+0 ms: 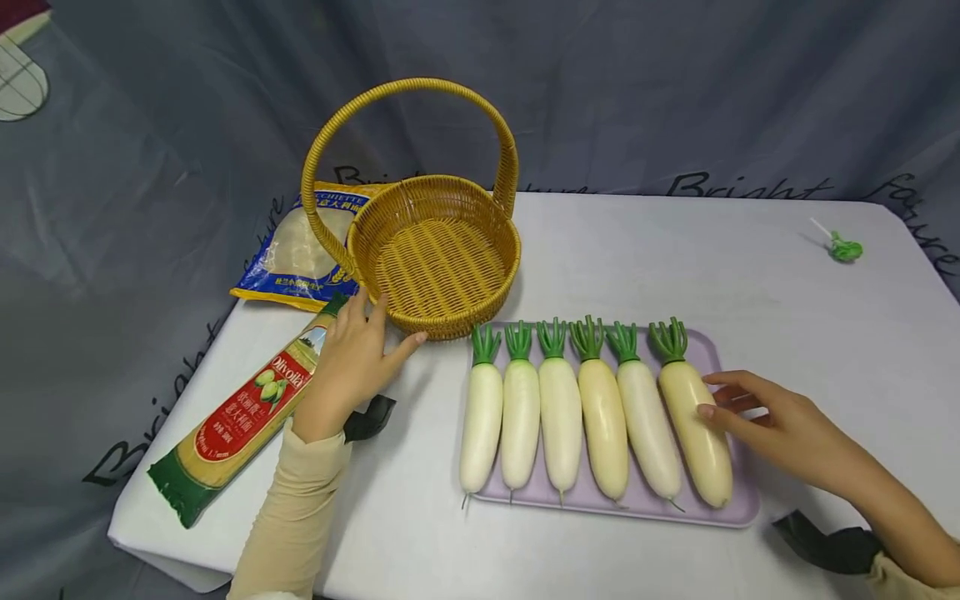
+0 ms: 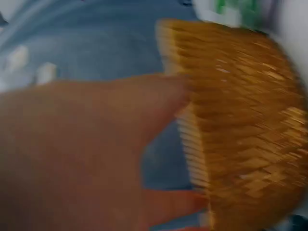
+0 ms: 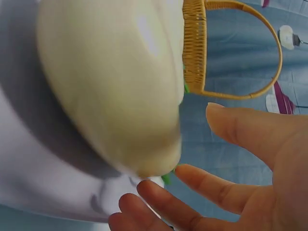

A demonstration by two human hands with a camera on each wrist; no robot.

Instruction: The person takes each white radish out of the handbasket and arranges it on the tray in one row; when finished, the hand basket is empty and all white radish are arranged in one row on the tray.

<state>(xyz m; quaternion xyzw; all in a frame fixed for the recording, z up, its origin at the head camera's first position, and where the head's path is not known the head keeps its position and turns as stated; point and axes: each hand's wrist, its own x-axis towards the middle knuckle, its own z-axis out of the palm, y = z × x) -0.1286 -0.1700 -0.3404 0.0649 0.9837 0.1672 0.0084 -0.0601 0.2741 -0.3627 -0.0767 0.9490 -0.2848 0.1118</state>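
Observation:
Several white radishes with green tops lie side by side on a lilac tray. Next to the rightmost radish is my right hand, its thumb and fingers spread and curved loosely near its side. The right wrist view shows the radish large beside the fingers, which do not wrap it. My left hand is at the near edge of a round wicker basket with a tall handle. Thumb and fingers reach to its rim, extended and apart; the left wrist view of the basket is blurred.
A green and red spaghetti pack lies left of the left forearm. Behind it, a blue and yellow pasta bag lies partly under the basket's side. A green lollipop is at the far right of the white tabletop.

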